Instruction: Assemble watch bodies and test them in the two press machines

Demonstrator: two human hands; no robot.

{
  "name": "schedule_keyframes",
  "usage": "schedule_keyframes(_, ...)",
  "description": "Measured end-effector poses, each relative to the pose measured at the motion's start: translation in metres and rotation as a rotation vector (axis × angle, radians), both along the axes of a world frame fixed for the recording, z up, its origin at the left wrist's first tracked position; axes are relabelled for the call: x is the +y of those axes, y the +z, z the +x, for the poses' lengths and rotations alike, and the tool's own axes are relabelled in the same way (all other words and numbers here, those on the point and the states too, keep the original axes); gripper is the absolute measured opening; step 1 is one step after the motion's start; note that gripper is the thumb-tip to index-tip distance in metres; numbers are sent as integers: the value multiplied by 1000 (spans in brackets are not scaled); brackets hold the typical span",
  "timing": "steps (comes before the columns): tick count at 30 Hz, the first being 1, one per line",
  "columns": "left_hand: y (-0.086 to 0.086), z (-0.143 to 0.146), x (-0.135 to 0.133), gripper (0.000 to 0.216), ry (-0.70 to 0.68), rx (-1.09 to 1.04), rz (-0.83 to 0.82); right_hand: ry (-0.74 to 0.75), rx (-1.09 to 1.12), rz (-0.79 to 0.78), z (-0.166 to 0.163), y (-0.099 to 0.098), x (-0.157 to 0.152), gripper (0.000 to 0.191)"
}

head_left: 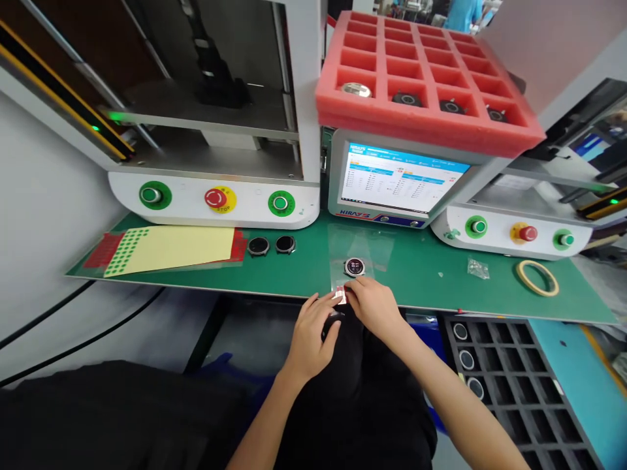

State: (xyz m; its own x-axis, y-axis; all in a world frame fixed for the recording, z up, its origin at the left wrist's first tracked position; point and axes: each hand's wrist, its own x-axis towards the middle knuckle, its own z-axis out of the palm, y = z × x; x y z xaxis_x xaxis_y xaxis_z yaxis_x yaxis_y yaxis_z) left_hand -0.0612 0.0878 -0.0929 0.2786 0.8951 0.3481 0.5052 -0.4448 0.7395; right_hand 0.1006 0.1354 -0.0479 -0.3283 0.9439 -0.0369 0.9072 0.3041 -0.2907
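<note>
My left hand (311,336) is at the front edge of the green mat (304,261), its thumb and fingers curled round a dark, round watch case (333,320). Its fingertips also reach a small white and red label (340,296). My right hand (375,301) has its fingers pinched together at that label's right side; exactly what is between them is partly hidden. Just beyond the fingers lies a round watch (354,266) with a lit dial, on a clear plastic sheet (379,247). Two dark round watch faces (258,246) rest farther left.
Yellow sticker sheets (181,247) lie at left. Behind stand a press machine with buttons (215,198), a monitor (396,179) and a pink foam tray (416,121). At right are a tape roll (553,287), a small clear bag (478,268) and a black compartment tray (504,365) holding several round parts.
</note>
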Motion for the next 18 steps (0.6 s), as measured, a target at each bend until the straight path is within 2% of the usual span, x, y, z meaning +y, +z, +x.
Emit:
schedule_keyframes(9,-2,-4,6,26,-13,-30,-9,-36,-138,-81,-10,13,12,18)
schedule_keyframes(18,-6,-5,8,25,-10,-91,-25,-43,-109,-65,-6,9,10,20)
